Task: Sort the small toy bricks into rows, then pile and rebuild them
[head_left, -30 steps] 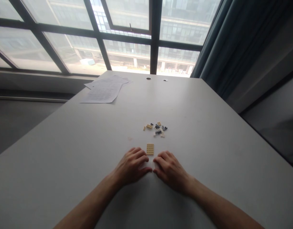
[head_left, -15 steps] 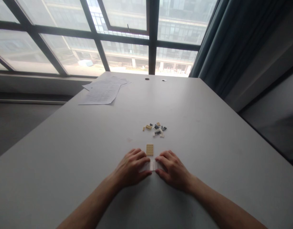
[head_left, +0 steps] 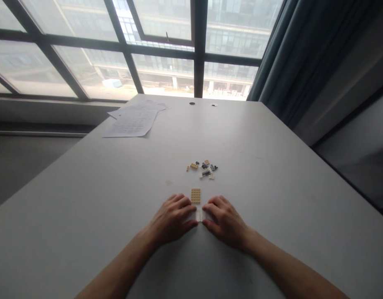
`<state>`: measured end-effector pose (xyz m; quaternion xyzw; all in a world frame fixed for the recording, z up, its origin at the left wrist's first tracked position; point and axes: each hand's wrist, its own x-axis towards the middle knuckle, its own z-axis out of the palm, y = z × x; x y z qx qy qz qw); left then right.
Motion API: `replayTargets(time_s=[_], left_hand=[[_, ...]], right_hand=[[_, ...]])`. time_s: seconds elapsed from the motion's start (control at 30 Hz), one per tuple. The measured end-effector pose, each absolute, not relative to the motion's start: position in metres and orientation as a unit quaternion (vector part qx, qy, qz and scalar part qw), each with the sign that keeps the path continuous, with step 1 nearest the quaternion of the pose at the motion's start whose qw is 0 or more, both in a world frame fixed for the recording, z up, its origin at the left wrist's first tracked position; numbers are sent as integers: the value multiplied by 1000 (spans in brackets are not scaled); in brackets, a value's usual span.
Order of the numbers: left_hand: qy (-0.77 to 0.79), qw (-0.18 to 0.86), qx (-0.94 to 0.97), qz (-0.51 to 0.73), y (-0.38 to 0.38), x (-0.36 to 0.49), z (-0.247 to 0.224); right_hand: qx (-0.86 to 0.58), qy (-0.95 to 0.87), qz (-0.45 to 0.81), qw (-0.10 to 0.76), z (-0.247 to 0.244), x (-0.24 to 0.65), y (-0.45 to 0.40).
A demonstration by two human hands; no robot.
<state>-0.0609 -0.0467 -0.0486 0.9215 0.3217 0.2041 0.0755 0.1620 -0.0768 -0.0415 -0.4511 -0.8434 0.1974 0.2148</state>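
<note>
A small, pale, partly see-through strip lies low over the table between my hands, with a line down its middle. My left hand grips its left end between thumb and fingers. From the other side, my right hand pinches the right end. Both ends are mostly covered by the fingers, and I cannot make out exactly what the strip is. Just beyond it sits a tan studded building plate, flat on the table and touched by neither hand.
Farther out is a loose pile of small building bricks in tan, grey, white and black. Printed papers lie at the far left of the white table. Two round holes are near its far edge, below the windows; a dark curtain hangs right.
Almost nothing differs. My right hand has shifted very slightly left, towards my left hand, and both still hold the pale strip.
</note>
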Motion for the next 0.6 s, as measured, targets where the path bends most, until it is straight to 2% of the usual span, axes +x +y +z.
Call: replayTargets(time_s=[0.3, 0.6], left_hand=[[323, 75, 912, 242, -48, -62, -44], [407, 89, 842, 343, -35, -65, -48]], right_hand=[[-461, -811, 244, 263, -43, 163, -76], [-479, -778, 287, 286, -43, 162, -77]])
